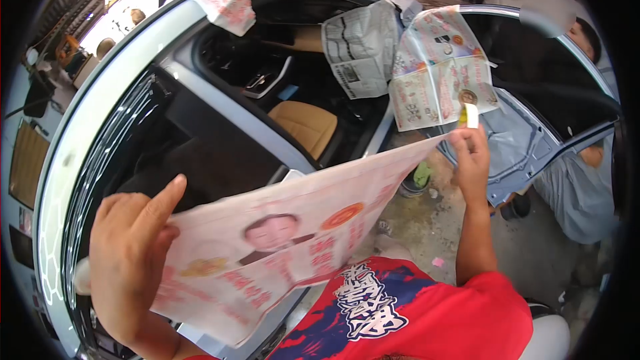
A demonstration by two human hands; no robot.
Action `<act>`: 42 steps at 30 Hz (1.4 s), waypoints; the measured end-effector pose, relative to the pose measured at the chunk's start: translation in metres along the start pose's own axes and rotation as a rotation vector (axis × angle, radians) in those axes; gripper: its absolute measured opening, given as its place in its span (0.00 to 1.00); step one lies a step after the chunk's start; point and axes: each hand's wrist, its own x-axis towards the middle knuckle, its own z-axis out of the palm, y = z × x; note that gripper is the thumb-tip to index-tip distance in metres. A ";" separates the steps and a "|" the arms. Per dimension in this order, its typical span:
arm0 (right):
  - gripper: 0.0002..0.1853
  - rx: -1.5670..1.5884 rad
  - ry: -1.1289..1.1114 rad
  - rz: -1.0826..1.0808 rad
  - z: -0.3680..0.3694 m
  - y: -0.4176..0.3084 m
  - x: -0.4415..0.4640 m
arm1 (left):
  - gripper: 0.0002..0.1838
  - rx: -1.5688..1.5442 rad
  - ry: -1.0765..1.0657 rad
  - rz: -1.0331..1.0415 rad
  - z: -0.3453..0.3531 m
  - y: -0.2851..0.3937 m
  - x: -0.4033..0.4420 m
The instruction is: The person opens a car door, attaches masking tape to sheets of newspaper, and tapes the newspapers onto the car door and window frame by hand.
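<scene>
A large newspaper sheet [287, 253] with red print and a portrait stretches between my two hands, in front of the car. My left hand [130, 250] grips its left edge, with one finger pointing out along the top. My right hand [471, 150] pinches the sheet's upper right corner, where a short pale strip [472, 115], apparently tape, stands up from the fingers. Beyond the sheet is a light-coloured car [233, 103] with its front door open. The tan seat [303, 127] shows through the opening.
More newspaper covers the open door [443, 77], the opening's far side [360, 50] and the roof edge [223, 0]. Another person [573, 180] is behind the door at the right. On the floor stands a bucket [415, 185] with a green cloth.
</scene>
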 end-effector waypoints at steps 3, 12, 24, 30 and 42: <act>0.07 -0.148 0.196 0.080 -0.050 0.040 0.000 | 0.30 -0.067 0.027 0.006 0.031 0.005 -0.002; 0.10 -0.364 0.600 0.061 -0.213 0.115 0.025 | 0.07 -0.591 -0.078 -0.179 0.203 0.085 0.047; 0.11 -0.613 0.401 -0.077 -0.272 0.187 0.081 | 0.09 -1.336 0.069 -0.792 0.463 0.153 0.231; 0.10 -0.458 0.270 0.223 -0.261 0.232 0.082 | 0.14 -1.465 0.450 -0.915 0.478 0.142 0.333; 0.16 -0.263 0.181 1.000 -0.248 0.355 -0.007 | 0.14 -1.305 1.172 -0.572 0.407 0.194 0.479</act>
